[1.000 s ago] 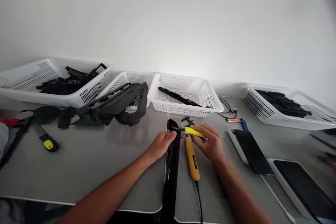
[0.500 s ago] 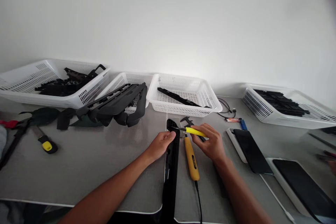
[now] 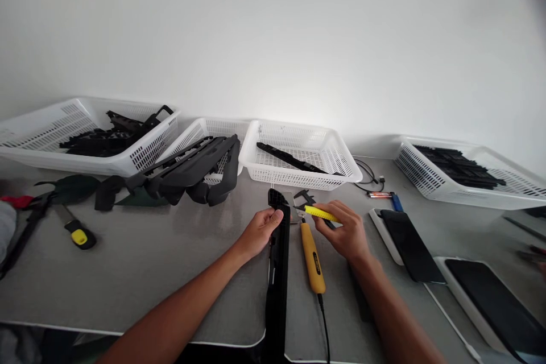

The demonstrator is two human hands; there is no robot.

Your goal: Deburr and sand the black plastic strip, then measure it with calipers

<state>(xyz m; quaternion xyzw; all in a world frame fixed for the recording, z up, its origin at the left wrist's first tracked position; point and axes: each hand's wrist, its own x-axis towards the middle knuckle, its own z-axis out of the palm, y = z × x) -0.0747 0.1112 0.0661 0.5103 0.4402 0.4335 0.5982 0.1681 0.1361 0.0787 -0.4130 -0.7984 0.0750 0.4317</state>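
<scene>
— Grey table [image 3: 140,261] against a plain white wall is carrying a lot: four white perforated plastic baskets [image 3: 298,162] are sitting along the far edge, and black plastic parts are lying in them and spilling out of the second one. What is worrying you?

— The blade. The right hand [image 3: 347,233] is closing its fingers around a slim yellow-handled craft knife [image 3: 318,214], and the tip is pointing left, straight towards the left hand [image 3: 260,231].

— And that left hand, what is it doing?

— It is gripping the far end of a long black plastic trim strip [image 3: 278,273], thumb on top. The strip is running from the near table edge to the middle of the table, with its far end lifting slightly. If the knife is slipping off the hard plastic, I judge it could be heading into that thumb.

— Anything else close by?

— An orange-handled corded tool [image 3: 313,259] is lying just right of the strip, under the right wrist. Its black cord is trailing off the near edge, so a forearm could be snagging it. A metal caliper [image 3: 303,199] is lying just beyond the knife.

— The phones?

— Two dark flat screens [image 3: 410,245] on white trays are lying to the right, near the right elbow; a wide sweep might be knocking them. A black and yellow utility knife [image 3: 77,233] is lying well apart on the left.
</scene>
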